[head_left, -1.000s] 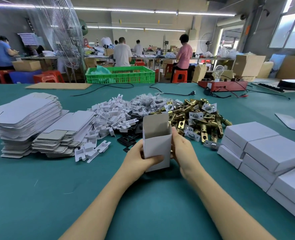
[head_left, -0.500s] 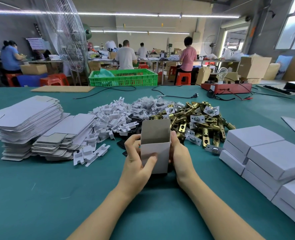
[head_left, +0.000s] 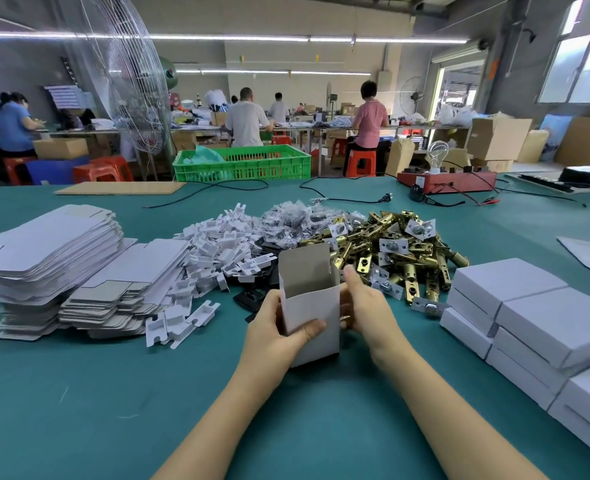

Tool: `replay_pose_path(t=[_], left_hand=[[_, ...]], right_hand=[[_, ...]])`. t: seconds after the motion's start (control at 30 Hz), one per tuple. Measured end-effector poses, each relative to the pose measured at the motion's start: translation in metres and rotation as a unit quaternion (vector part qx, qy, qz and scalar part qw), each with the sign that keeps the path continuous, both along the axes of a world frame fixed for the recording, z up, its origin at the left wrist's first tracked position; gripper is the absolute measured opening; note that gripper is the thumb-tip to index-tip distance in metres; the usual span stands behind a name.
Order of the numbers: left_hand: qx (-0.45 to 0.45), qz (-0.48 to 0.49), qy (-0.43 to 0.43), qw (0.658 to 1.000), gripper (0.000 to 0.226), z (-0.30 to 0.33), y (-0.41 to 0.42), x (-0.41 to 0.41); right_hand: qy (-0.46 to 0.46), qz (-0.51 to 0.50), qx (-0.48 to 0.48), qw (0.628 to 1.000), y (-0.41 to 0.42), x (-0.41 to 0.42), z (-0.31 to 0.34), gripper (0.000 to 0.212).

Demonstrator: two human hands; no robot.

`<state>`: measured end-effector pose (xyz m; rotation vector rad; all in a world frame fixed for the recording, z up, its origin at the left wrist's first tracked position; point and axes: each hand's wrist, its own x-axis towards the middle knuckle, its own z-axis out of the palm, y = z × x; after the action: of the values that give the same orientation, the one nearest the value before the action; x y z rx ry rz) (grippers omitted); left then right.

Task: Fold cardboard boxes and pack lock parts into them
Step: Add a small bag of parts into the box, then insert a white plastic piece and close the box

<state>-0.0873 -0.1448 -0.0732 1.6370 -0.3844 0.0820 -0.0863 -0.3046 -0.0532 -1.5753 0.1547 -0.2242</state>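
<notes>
An upright white cardboard box (head_left: 316,308) stands open at the top, its back flap raised, on the green table (head_left: 79,410). My left hand (head_left: 274,332) grips its left side with the thumb across the front. My right hand (head_left: 366,303) holds its right side, fingers partly hidden behind it. Behind the box lie brass lock latches (head_left: 400,258), white plastic inserts (head_left: 217,251), small bagged parts (head_left: 297,218) and black plates (head_left: 252,296).
Flat unfolded box blanks (head_left: 51,258) are stacked at the left. Closed white boxes (head_left: 542,327) are stacked at the right. A green crate (head_left: 241,164), cables and a red lamp tester (head_left: 449,178) sit at the far edge. People work at benches beyond.
The box came a little nearer and stands more upright. My left thumb moved further across its front face. The camera tilted slightly.
</notes>
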Motion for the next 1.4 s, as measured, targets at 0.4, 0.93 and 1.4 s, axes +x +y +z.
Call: replay_pose_path(t=[0.4, 0.93, 1.4], left_hand=[[-0.023, -0.054, 0.022, 0.998, 0.039, -0.002, 0.002, 0.007], [-0.025, -0.085, 0.031, 0.996, 0.040, -0.007, 0.006, 0.013], [-0.016, -0.075, 0.044, 0.996, 0.046, -0.001, 0.008, 0.014]], right_hand=[[-0.031, -0.100, -0.494, 0.863, -0.049, 0.150, 0.064, 0.024], [0.040, -0.017, -0.665, 0.745, -0.035, 0.227, 0.038, 0.040], [-0.101, -0.117, -0.164, 0.974, -0.042, 0.090, 0.076, 0.017]])
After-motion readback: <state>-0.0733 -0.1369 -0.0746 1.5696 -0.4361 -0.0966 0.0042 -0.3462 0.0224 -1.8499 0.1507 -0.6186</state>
